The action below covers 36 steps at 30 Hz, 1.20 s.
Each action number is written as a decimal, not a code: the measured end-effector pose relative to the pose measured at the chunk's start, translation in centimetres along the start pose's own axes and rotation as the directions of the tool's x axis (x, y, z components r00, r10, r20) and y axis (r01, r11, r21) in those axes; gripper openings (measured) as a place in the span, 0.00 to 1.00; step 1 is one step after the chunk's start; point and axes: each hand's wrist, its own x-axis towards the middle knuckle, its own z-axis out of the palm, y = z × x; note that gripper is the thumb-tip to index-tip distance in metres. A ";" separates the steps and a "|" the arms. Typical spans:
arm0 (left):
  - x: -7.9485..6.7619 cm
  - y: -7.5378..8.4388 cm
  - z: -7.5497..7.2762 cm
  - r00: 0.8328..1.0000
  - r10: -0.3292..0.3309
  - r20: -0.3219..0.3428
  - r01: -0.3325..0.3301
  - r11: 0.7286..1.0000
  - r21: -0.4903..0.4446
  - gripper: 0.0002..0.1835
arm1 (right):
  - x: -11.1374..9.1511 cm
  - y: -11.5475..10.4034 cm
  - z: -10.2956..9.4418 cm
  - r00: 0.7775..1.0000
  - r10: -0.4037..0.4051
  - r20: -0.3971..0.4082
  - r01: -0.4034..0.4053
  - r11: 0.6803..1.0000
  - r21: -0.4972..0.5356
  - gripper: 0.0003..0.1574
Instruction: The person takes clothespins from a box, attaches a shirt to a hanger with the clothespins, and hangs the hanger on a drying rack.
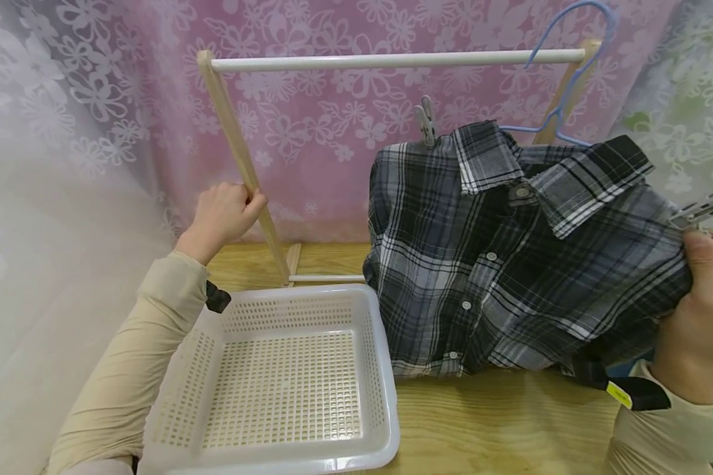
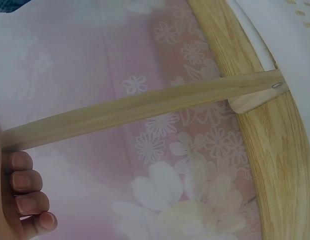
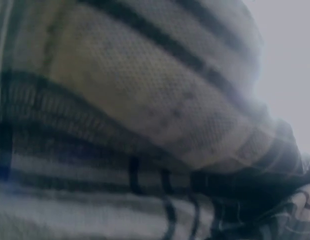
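Note:
A black, grey and white plaid shirt with a collar and buttons hangs on a blue hanger at the right. The hanger's hook overlaps the rack's white top rod in the head view. One grey clothespin clips the shirt's left-side shoulder; another clothespin sits at the other shoulder. Just below that one, my right hand pinches the shirt, fingers partly out of frame. My left hand grips the rack's wooden left post. Plaid cloth fills most of the right wrist view.
A white perforated plastic basket stands on the wooden table before the rack's left side. The rack's foot and lower rod lie behind it. A pink flowered curtain hangs behind.

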 end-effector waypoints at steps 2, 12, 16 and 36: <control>-0.1 0.0 0.0 1.000 -0.001 0.000 0.001 1.000 -0.006 0.26 | 0.0 -0.3 0.8 0.999 -0.003 -0.044 0.007 0.996 0.084 0.05; 0.0 -0.4 0.3 1.000 0.003 -0.006 -0.004 0.999 -0.036 0.26 | -0.4 -0.5 4.9 0.952 -0.277 -0.134 0.302 0.924 0.235 0.04; -0.1 -0.6 0.3 1.000 0.005 -0.003 -0.005 0.999 -0.043 0.27 | -0.4 -0.2 6.3 0.937 -0.318 -0.143 0.344 0.910 0.232 0.05; -0.3 -0.9 0.4 1.000 0.002 -0.016 -0.003 0.998 -0.056 0.27 | -1.4 1.3 9.6 0.924 -0.363 -0.116 0.381 0.899 0.217 0.11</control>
